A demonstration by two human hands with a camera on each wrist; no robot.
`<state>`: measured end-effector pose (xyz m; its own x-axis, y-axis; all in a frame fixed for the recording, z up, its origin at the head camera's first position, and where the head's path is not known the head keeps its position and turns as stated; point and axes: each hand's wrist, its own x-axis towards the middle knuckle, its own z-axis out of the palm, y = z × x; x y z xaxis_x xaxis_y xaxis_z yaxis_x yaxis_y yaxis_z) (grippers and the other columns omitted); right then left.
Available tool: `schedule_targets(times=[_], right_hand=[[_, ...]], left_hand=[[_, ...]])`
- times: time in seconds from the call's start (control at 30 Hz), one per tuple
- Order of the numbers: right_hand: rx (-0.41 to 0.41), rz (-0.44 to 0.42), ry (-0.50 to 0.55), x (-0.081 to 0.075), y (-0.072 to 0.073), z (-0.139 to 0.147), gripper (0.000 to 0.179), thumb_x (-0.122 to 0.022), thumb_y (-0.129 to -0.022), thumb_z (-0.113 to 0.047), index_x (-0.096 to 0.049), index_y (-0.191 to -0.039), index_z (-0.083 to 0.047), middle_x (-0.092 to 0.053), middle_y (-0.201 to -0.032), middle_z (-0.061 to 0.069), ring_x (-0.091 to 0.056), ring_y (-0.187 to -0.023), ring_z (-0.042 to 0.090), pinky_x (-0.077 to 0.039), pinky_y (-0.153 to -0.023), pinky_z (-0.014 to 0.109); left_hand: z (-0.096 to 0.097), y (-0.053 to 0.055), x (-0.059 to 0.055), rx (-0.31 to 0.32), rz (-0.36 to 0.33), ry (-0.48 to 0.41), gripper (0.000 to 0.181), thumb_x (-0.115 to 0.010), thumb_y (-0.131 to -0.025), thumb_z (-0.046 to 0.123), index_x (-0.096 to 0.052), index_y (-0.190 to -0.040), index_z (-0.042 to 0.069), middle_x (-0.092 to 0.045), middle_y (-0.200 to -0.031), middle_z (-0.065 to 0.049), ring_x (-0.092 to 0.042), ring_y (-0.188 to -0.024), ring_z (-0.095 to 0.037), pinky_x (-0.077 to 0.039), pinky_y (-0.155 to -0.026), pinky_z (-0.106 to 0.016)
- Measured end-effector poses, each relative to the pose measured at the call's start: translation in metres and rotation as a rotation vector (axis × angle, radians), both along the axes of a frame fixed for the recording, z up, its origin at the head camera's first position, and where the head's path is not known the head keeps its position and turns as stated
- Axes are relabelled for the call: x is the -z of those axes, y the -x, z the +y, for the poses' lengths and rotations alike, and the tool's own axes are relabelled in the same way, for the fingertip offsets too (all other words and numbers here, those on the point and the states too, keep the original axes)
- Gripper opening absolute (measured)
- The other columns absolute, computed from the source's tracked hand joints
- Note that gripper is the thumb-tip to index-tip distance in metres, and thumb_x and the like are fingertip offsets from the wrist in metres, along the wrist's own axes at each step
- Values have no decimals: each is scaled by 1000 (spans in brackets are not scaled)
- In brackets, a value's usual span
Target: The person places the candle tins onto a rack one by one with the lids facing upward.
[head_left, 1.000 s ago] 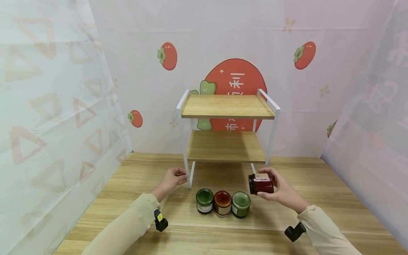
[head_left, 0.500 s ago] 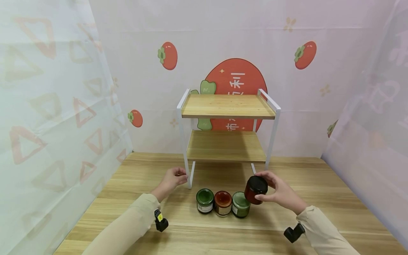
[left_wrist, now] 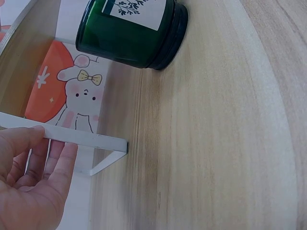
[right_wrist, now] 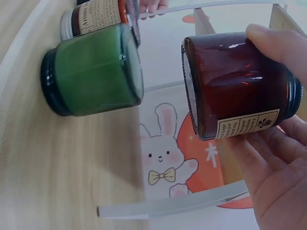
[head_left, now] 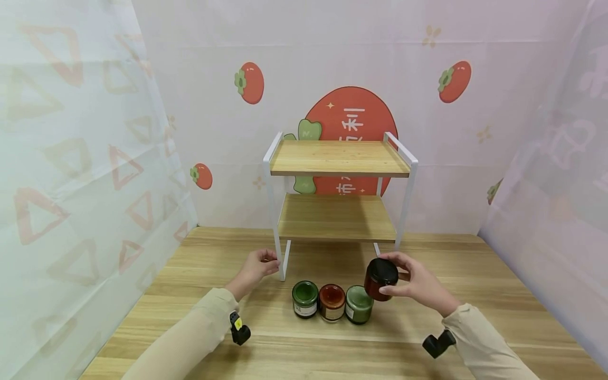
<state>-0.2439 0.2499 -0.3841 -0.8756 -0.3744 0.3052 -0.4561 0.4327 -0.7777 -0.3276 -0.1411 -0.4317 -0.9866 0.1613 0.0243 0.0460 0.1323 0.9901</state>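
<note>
My right hand (head_left: 418,282) holds a dark red glass jar (right_wrist: 240,86) with a black lid, thumb on one side and fingers on the other. Its lid faces up in the head view, and the jar hangs above the table beside a light green jar (head_left: 359,304). That jar, an amber-red jar (head_left: 332,303) and a dark green jar (head_left: 305,299) stand in a row, lids down. At the rack's front left, my left hand (head_left: 254,272) pinches the white leg (left_wrist: 91,138) between thumb and fingers.
A rack with white metal frame and two wooden shelves, the upper shelf (head_left: 339,158) and lower shelf (head_left: 337,217), stands behind the jars. The wooden table (head_left: 294,351) reaches back to a printed cloth backdrop (head_left: 190,79), with more cloth at both sides.
The dark red jar has turned from lying sideways, lid to the left, to lid up. It moved slightly left, then rose a little. My left hand stays on the rack leg.
</note>
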Motion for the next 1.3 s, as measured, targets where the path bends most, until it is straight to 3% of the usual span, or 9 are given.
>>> schedule_targets(times=[0.17,0.47,0.67,0.93,1.07,1.2,1.3], right_hand=[[-13,-29,43,-9,-3,-3,63,-83,-75,-12,-52,-128,2,-56,-126,22,-59,-104,-3,-54,-94,28],[-24,-31,104,-27,-5,-8,64,-82,-74,-6,-51,-128,6,-53,-128,26,-60,-104,-3,-54,-92,22],[-7,7,115,-49,-9,-15,62,-82,-73,-2,-52,-126,10,-56,-124,28,-62,-101,-3,-55,-89,22],[-15,-27,115,-90,-11,-31,63,-82,-74,-4,-52,-129,4,-55,-127,23,-64,-103,3,-57,-86,24],[-25,-30,125,-116,-11,-44,63,-81,-76,-5,-52,-131,0,-54,-128,20,-64,-107,15,-58,-85,25],[-3,0,112,-148,-10,-59,62,-82,-76,-8,-53,-132,-4,-55,-131,16,-60,-116,27,-57,-86,23],[37,56,82,-172,-7,-71,62,-82,-77,-12,-55,-131,-6,-57,-130,13,-59,-118,26,-56,-87,20]], left_hand=[[0,-1,0,0,-1,5,19,-59,-91,-7,-53,-107,-16,-59,-96,-11,-62,-98,-30,-59,-84,-28],[1,-1,0,-9,-3,-9,14,-59,-90,-8,-55,-104,-13,-58,-95,-11,-61,-99,-32,-59,-85,-29],[0,-2,-1,0,-4,-9,14,-59,-91,-7,-55,-104,-11,-57,-96,-11,-61,-100,-33,-59,-87,-31],[-2,-3,-1,18,7,-9,15,-59,-90,-7,-55,-104,-12,-57,-96,-11,-62,-96,-27,-59,-87,-31],[-3,-3,-1,24,17,-3,16,-58,-91,-7,-54,-105,-13,-58,-97,-13,-62,-93,-23,-59,-87,-30],[-3,-1,0,25,13,-12,16,-58,-91,-8,-54,-105,-13,-58,-96,-12,-62,-94,-24,-59,-85,-27],[-2,-1,0,22,11,-13,15,-58,-91,-9,-54,-104,-13,-58,-95,-11,-62,-95,-27,-59,-83,-26]])
